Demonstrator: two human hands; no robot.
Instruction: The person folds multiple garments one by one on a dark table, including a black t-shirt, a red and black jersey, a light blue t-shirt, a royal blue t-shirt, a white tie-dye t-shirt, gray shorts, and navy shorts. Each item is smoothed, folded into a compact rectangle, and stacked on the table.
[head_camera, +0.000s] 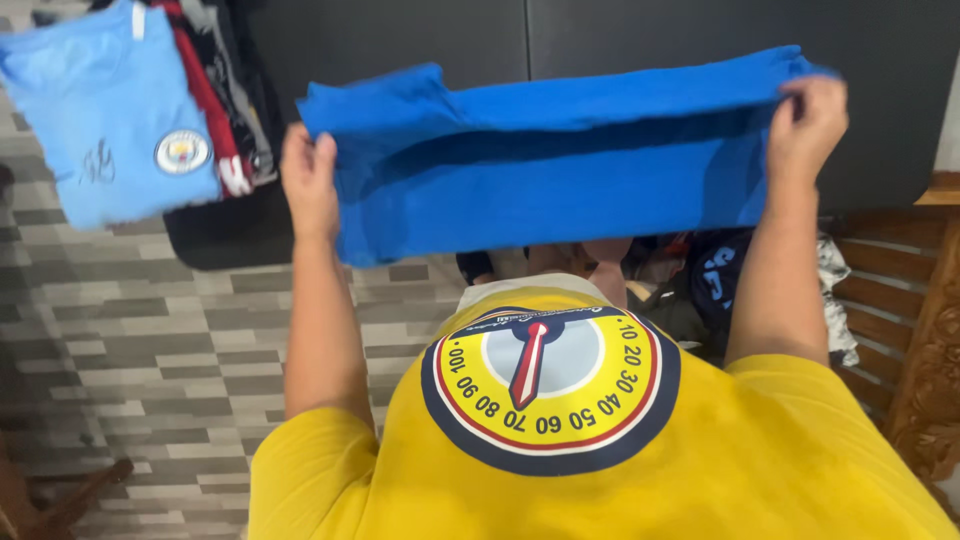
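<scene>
Yellow short-sleeved shirt (600, 470) bearing a round navy-rimmed dial emblem (550, 385).

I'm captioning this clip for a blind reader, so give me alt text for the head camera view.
Seen from above, a person in a yellow shirt holds a folded blue garment stretched between the left hand and right hand. To the left, a stack of folded clothes topped by a light blue jersey sits on a dark surface, above a grey patterned floor.
</scene>
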